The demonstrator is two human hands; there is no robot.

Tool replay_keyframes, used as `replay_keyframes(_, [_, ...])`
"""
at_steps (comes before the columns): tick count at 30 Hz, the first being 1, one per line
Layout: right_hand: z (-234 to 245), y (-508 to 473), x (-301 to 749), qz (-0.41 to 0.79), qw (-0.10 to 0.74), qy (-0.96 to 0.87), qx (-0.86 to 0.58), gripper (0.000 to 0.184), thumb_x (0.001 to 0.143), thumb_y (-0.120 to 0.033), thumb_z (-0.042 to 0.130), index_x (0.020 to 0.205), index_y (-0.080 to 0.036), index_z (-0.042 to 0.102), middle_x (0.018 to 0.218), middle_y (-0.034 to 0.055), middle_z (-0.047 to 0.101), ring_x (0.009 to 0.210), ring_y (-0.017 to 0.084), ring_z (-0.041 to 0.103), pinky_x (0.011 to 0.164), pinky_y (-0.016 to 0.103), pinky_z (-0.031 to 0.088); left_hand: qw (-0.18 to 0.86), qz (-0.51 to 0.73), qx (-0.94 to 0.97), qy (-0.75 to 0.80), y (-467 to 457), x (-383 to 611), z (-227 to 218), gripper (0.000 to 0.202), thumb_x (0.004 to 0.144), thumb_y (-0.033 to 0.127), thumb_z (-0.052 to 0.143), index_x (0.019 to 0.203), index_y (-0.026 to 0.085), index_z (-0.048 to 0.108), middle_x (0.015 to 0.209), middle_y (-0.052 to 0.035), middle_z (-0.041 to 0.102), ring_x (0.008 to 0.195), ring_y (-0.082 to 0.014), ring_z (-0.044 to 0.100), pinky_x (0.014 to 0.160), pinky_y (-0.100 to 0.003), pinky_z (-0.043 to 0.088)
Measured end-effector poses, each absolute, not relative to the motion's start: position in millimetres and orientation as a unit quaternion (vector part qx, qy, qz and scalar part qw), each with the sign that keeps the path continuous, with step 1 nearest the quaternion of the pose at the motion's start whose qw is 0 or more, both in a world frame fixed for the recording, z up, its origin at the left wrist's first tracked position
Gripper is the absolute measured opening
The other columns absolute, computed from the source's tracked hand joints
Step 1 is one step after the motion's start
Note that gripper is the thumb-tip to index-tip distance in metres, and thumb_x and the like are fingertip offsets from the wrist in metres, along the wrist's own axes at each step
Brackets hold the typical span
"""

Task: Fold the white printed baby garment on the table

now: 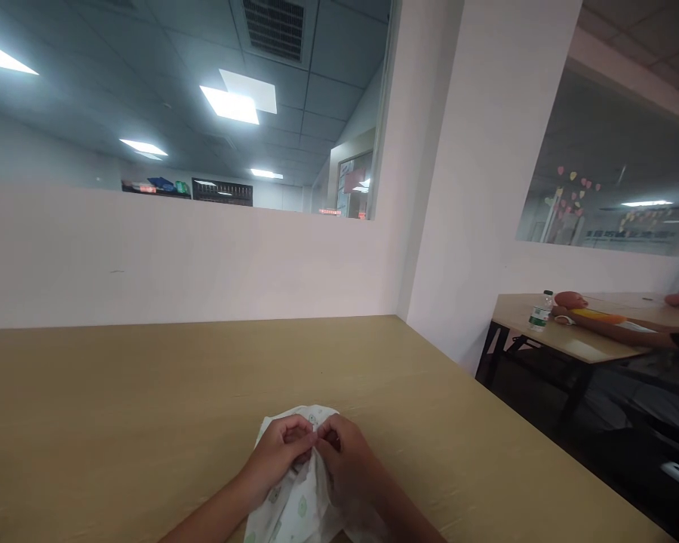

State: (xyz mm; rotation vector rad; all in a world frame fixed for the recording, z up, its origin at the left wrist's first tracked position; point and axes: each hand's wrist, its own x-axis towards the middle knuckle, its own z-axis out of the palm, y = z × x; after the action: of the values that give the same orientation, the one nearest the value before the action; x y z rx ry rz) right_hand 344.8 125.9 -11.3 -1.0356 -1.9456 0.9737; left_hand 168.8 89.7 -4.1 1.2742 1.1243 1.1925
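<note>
A white cloth with small green prints [297, 501] lies bunched on the wooden table [147, 407] near its front edge. My left hand [277, 452] and my right hand [348, 460] meet over it, fingers curled and pinching the fabric at its top. The two hands touch at the fingertips. Part of the cloth is hidden under my hands and forearms.
A white partition wall [175, 256] runs along the table's far edge. To the right stands a second table [577, 339] with a plastic bottle [541, 311] and a doll-like figure [588, 311]. Another person's arm [645, 335] rests there.
</note>
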Motion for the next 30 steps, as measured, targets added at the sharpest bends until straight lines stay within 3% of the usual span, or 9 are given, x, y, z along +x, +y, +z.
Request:
replay_keyframes(6, [-4.3, 127.2, 350.5, 0.382, 0.331, -0.771, -0.388, 0.009, 0.089, -0.026, 0.053, 0.085, -0.018, 0.056, 0.085, 0.0027, 0.062, 0.082, 0.019, 0.056, 0.074, 0.03, 0.042, 0.538, 0.486, 0.512, 0.461, 92.3, 164.9, -7.2, 0.061, 0.066, 0.065, 0.084, 0.087, 0.012, 0.064, 0.072, -0.0026, 0.06, 0.071, -0.0143, 0.054, 0.064, -0.023, 0.039])
replay_keyframes(14, [-3.0, 132.5, 353.5, 0.496, 0.309, -0.715, -0.385, 0.012, 0.085, -0.028, 0.055, 0.081, -0.017, 0.054, 0.069, -0.0025, 0.05, 0.064, 0.012, 0.046, 0.062, 0.024, 0.037, 0.504, 0.444, 0.576, 0.465, 97.0, 156.4, -17.8, 0.052, 0.079, 0.064, 0.073, 0.086, 0.014, 0.061, 0.07, -0.0014, 0.059, 0.067, -0.0153, 0.053, 0.062, -0.025, 0.036])
replay_keyframes(20, [9.6, 139.5, 361.1, 0.412, 0.371, -0.734, -0.392, 0.015, 0.085, -0.029, 0.057, 0.084, -0.015, 0.063, 0.077, 0.0016, 0.058, 0.072, 0.015, 0.053, 0.066, 0.025, 0.04, 0.279, 0.384, 0.698, 0.537, 97.6, 145.1, -1.4, 0.044, 0.097, 0.05, 0.049, 0.07, 0.017, 0.057, 0.068, -0.0015, 0.056, 0.069, -0.0163, 0.052, 0.065, -0.027, 0.033])
replay_keyframes(25, [11.8, 143.8, 371.1, 0.29, 0.376, -0.786, -0.395, 0.015, 0.088, -0.024, 0.056, 0.095, -0.016, 0.065, 0.091, 0.0052, 0.062, 0.085, 0.018, 0.056, 0.077, 0.028, 0.042, 0.096, 0.383, 0.713, 0.58, 103.2, 117.6, 2.0, 0.033, 0.101, 0.04, 0.042, 0.094, 0.02, 0.066, 0.097, -0.0065, 0.066, 0.095, -0.0224, 0.058, 0.085, -0.032, 0.041])
replay_keyframes(28, [6.1, 145.8, 373.4, 0.233, 0.333, -0.823, -0.397, 0.02, 0.08, -0.019, 0.062, 0.099, -0.017, 0.066, 0.102, 0.007, 0.062, 0.097, 0.02, 0.056, 0.086, 0.03, 0.041, 0.065, 0.345, 0.712, 0.608, 110.5, 102.2, -12.1, 0.025, 0.096, 0.038, 0.05, 0.104, 0.021, 0.067, 0.11, -0.0087, 0.065, 0.109, -0.0265, 0.055, 0.098, -0.038, 0.038])
replay_keyframes(30, [3.5, 146.7, 374.6, 0.222, 0.294, -0.831, -0.418, 0.018, 0.078, -0.02, 0.067, 0.096, -0.016, 0.066, 0.1, 0.0063, 0.063, 0.093, 0.02, 0.055, 0.083, 0.03, 0.041, 0.074, 0.321, 0.714, 0.617, 115.4, 96.2, -21.6, 0.022, 0.091, 0.035, 0.055, 0.104, 0.021, 0.066, 0.114, -0.0092, 0.064, 0.112, -0.028, 0.054, 0.101, -0.041, 0.036])
